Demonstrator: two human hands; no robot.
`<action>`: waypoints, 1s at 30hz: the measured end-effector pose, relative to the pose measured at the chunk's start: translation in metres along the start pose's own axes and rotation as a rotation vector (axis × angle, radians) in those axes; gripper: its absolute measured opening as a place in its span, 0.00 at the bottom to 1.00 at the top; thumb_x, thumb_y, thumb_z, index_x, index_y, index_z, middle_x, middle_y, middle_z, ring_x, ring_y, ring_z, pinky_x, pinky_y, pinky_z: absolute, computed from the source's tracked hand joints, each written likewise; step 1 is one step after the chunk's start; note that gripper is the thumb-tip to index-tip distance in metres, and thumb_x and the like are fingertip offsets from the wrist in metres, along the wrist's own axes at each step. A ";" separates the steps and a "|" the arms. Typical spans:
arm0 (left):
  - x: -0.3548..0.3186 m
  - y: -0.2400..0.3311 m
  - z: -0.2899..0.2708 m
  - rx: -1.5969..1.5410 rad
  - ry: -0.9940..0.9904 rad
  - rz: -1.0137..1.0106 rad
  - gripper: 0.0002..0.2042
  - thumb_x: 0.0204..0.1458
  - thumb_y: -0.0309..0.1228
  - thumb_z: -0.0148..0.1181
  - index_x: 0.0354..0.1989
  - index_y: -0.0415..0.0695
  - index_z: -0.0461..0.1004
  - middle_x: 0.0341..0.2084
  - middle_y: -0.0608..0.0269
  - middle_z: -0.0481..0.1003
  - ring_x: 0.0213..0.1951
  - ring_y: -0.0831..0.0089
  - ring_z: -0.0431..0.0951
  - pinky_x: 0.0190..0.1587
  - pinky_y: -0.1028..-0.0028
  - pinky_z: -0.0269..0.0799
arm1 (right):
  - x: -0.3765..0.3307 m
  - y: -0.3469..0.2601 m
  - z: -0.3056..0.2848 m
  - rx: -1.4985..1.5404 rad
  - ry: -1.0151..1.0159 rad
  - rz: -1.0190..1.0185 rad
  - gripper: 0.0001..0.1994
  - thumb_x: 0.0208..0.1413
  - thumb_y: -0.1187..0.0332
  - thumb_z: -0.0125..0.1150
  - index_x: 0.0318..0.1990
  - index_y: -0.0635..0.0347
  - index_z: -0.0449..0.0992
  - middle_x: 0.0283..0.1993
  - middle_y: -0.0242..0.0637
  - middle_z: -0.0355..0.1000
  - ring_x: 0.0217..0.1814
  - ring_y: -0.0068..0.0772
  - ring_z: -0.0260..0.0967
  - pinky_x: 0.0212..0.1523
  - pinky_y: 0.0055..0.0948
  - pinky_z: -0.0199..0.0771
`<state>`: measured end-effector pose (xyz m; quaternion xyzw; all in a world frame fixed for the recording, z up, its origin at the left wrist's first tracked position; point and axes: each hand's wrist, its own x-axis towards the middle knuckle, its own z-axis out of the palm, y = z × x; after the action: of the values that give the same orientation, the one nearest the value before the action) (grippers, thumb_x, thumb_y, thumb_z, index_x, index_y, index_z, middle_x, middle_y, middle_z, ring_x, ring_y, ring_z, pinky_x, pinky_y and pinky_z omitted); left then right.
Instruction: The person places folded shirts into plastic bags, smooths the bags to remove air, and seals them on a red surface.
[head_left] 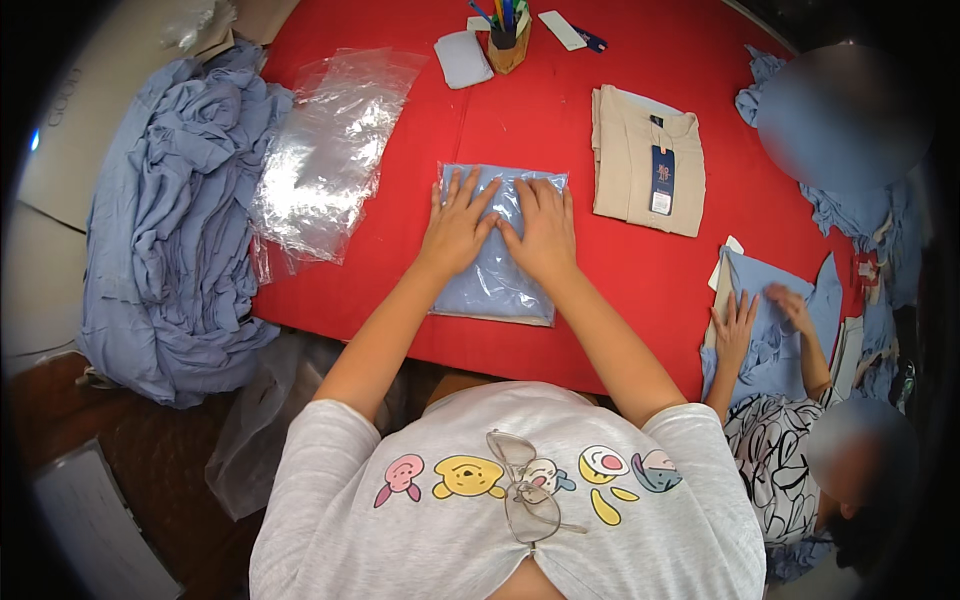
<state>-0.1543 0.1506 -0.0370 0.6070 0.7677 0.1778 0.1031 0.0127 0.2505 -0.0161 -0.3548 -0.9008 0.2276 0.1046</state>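
A folded light-blue garment in a clear plastic bag (490, 285) lies flat on the red table in front of me. My left hand (460, 222) rests on its upper left part, palm down with the fingers stretched out. Beside it, my right hand (543, 225) presses flat on the upper right part, fingers extended. The two thumbs nearly meet over the middle of the bag. Neither hand grips anything.
Left of the bag lie clear plastic bags (325, 150) and a large heap of blue garments (180, 230). A folded beige garment (640, 165) with a dark tag sits to the right. Farther back stand a pen holder (508, 45) and pale cards (463, 60). A co-worker's hands (735, 325) handle blue cloth at right.
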 end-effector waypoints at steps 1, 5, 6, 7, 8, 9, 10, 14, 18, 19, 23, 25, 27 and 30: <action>-0.009 0.008 -0.008 -0.100 0.113 -0.064 0.28 0.74 0.47 0.52 0.78 0.51 0.67 0.81 0.49 0.58 0.82 0.45 0.53 0.82 0.43 0.43 | 0.012 0.005 -0.005 0.006 0.134 -0.058 0.48 0.55 0.51 0.78 0.80 0.56 0.62 0.82 0.56 0.57 0.87 0.56 0.51 0.86 0.61 0.43; -0.085 0.027 -0.026 -0.897 0.079 -0.623 0.25 0.74 0.50 0.54 0.64 0.40 0.75 0.64 0.45 0.75 0.64 0.53 0.77 0.69 0.52 0.71 | 0.056 0.007 -0.036 -0.058 -0.190 0.107 0.58 0.38 0.49 0.88 0.79 0.57 0.64 0.79 0.57 0.64 0.83 0.57 0.58 0.83 0.58 0.51; -0.108 0.021 -0.018 -1.247 -0.062 -0.802 0.26 0.74 0.52 0.53 0.63 0.39 0.74 0.61 0.46 0.77 0.59 0.56 0.80 0.64 0.54 0.76 | 0.062 -0.005 -0.047 -0.109 -0.267 0.103 0.57 0.37 0.50 0.88 0.77 0.59 0.66 0.77 0.57 0.67 0.82 0.58 0.60 0.81 0.57 0.55; -0.122 0.025 -0.013 -1.422 -0.160 -0.944 0.30 0.74 0.56 0.50 0.64 0.38 0.72 0.62 0.44 0.77 0.59 0.56 0.80 0.64 0.54 0.76 | 0.069 -0.011 -0.056 -0.165 -0.338 0.102 0.56 0.36 0.50 0.89 0.75 0.61 0.69 0.75 0.57 0.69 0.81 0.59 0.62 0.80 0.56 0.59; -0.132 0.028 -0.009 -1.596 -0.267 -1.082 0.34 0.74 0.60 0.48 0.66 0.38 0.70 0.63 0.42 0.76 0.60 0.55 0.80 0.64 0.53 0.77 | 0.074 -0.009 -0.054 -0.107 -0.406 0.158 0.52 0.35 0.51 0.89 0.72 0.62 0.73 0.72 0.55 0.72 0.78 0.56 0.67 0.77 0.53 0.64; -0.140 0.021 -0.001 -1.621 -0.289 -1.019 0.38 0.72 0.64 0.46 0.68 0.36 0.68 0.65 0.41 0.75 0.61 0.54 0.80 0.64 0.52 0.76 | 0.079 -0.001 -0.049 -0.047 -0.475 0.213 0.49 0.35 0.52 0.89 0.68 0.62 0.76 0.69 0.54 0.75 0.74 0.54 0.71 0.73 0.49 0.69; -0.147 0.010 0.010 -1.645 -0.313 -0.956 0.42 0.71 0.68 0.43 0.70 0.35 0.66 0.66 0.40 0.74 0.63 0.52 0.79 0.65 0.51 0.76 | 0.085 0.002 -0.046 0.012 -0.545 0.269 0.45 0.34 0.53 0.89 0.64 0.63 0.80 0.66 0.52 0.78 0.71 0.52 0.75 0.70 0.46 0.74; -0.136 0.004 -0.021 -1.915 -0.391 -0.961 0.54 0.64 0.79 0.39 0.75 0.34 0.62 0.71 0.36 0.70 0.70 0.46 0.74 0.69 0.46 0.72 | 0.056 -0.027 -0.079 0.069 -0.383 -0.049 0.28 0.39 0.63 0.85 0.51 0.62 0.86 0.51 0.46 0.82 0.58 0.51 0.81 0.55 0.46 0.82; -0.118 -0.009 -0.093 -2.198 -0.130 -0.497 0.61 0.57 0.85 0.39 0.77 0.33 0.60 0.71 0.36 0.69 0.72 0.44 0.71 0.71 0.41 0.70 | -0.017 -0.117 -0.143 -0.013 0.123 -0.515 0.16 0.46 0.76 0.70 0.45 0.57 0.81 0.40 0.39 0.72 0.45 0.47 0.75 0.45 0.47 0.76; -0.112 -0.003 -0.123 -2.145 0.113 -0.532 0.59 0.58 0.83 0.42 0.77 0.35 0.61 0.71 0.36 0.70 0.71 0.45 0.72 0.73 0.40 0.68 | -0.030 -0.128 -0.143 -0.035 0.185 -0.601 0.16 0.47 0.76 0.68 0.46 0.56 0.81 0.40 0.38 0.71 0.45 0.45 0.74 0.45 0.45 0.74; -0.096 -0.067 -0.151 -2.000 -0.030 -0.543 0.30 0.67 0.44 0.64 0.70 0.35 0.70 0.61 0.42 0.78 0.61 0.53 0.82 0.66 0.52 0.79 | -0.062 -0.142 -0.100 -0.047 0.032 -0.646 0.23 0.53 0.76 0.68 0.59 0.53 0.83 0.53 0.41 0.75 0.53 0.44 0.74 0.52 0.44 0.73; -0.083 -0.102 -0.144 -1.606 -0.134 -0.688 0.23 0.65 0.29 0.67 0.66 0.34 0.73 0.58 0.45 0.81 0.57 0.55 0.85 0.61 0.54 0.83 | -0.058 -0.137 -0.066 0.019 -0.050 -0.587 0.26 0.55 0.74 0.70 0.63 0.52 0.81 0.63 0.44 0.75 0.60 0.46 0.74 0.59 0.46 0.74; -0.067 -0.136 -0.132 -1.562 -0.185 -0.756 0.22 0.62 0.23 0.67 0.64 0.33 0.75 0.55 0.47 0.82 0.54 0.55 0.86 0.59 0.54 0.85 | -0.050 -0.131 -0.048 0.069 -0.065 -0.391 0.27 0.56 0.73 0.72 0.65 0.51 0.79 0.69 0.47 0.72 0.66 0.49 0.72 0.64 0.47 0.73; -0.015 -0.172 -0.155 -1.538 -0.337 -0.737 0.21 0.61 0.23 0.69 0.63 0.32 0.75 0.52 0.48 0.84 0.50 0.55 0.87 0.56 0.55 0.86 | -0.037 -0.101 -0.038 0.061 -0.001 -0.084 0.32 0.56 0.69 0.75 0.70 0.52 0.75 0.75 0.50 0.67 0.74 0.55 0.68 0.72 0.49 0.70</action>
<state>-0.3625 0.0789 0.0356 0.1000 0.5567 0.5103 0.6478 -0.0075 0.1728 0.0648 -0.3132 -0.9076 0.2503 0.1245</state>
